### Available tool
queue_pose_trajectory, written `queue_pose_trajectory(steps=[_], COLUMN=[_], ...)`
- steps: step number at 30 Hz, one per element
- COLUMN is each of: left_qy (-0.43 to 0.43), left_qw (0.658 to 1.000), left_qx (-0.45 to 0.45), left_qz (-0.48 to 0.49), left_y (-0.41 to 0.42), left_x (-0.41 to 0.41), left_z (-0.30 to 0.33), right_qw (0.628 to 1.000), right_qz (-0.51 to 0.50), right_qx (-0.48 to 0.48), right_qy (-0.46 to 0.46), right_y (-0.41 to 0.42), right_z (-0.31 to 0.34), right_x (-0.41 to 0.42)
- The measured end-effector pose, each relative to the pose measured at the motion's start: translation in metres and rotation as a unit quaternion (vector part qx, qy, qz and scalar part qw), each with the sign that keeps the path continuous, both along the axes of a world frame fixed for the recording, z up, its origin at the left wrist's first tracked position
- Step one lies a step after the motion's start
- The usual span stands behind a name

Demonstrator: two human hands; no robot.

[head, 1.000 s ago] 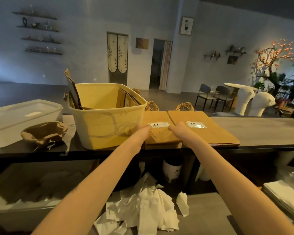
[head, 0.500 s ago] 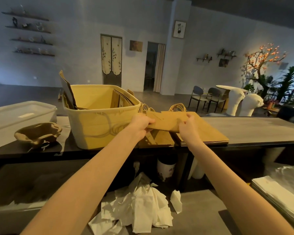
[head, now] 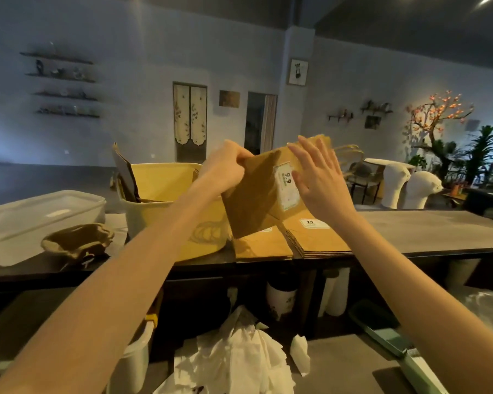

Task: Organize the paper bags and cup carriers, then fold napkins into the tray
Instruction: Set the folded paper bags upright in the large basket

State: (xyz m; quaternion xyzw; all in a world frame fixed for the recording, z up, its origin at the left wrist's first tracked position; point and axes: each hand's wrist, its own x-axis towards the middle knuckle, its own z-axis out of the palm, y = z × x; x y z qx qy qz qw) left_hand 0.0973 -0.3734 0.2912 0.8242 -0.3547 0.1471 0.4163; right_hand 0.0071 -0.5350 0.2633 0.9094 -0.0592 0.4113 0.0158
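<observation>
Left hand (head: 225,166) gripped a tilted paper bag (head: 261,191) above the bench (head: 427,231); right hand (head: 320,177) lay flat, fingers straight, against it.

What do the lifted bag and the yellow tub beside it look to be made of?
Lifted bag: brown kraft paper, matte, creased flat, with twisted paper-cord handles. Yellow tub: likely moulded plastic, smooth with a slight sheen and rolled rim.

The room is sitting in dim, bluish light, while warm light is falling on the raised paper bag (head: 264,191) and forearms. A lit tree (head: 436,115) is glowing orange at right. Wide-angle distortion is bending the edges, and the background is looking soft and grainy.
</observation>
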Motion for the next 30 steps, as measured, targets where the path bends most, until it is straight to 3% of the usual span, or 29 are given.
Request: queue_pose_trajectory(steps=[3, 5, 11, 18, 21, 25, 30], left_qy=[-0.044, -0.066, -0.118, -0.243, -0.229, -0.144, -0.042], left_qw=[0.997, 0.994, 0.992, 0.969, 0.968, 0.979, 0.986], left_qx=[0.061, 0.079, 0.045, -0.018, -0.082, -0.129, -0.148], left_qz=[-0.021, -0.029, -0.002, 0.043, 0.054, 0.059, 0.064], left_y=[0.014, 0.024, 0.040, 0.049, 0.051, 0.056, 0.063], left_x=[0.006, 0.007, 0.012, 0.029, 0.037, 0.053, 0.074], left_z=[0.010, 0.017, 0.022, 0.015, 0.005, -0.011, -0.028], right_qw=[0.997, 0.998, 0.990, 0.960, 0.931, 0.860, 0.853], right_qz=[-0.030, -0.011, 0.059, 0.136, 0.153, 0.177, 0.145], right_qx=[-0.051, -0.032, 0.033, 0.233, 0.328, 0.475, 0.500], right_qy=[0.041, 0.045, 0.126, 0.074, 0.047, 0.054, 0.046], right_y=[-0.003, 0.000, 0.008, 0.016, 0.024, 0.040, 0.059], right_z=[0.010, 0.016, 0.030, 0.029, 0.033, 0.038, 0.037], right_x=[0.001, -0.001, -0.001, 0.028, 0.047, 0.079, 0.134])
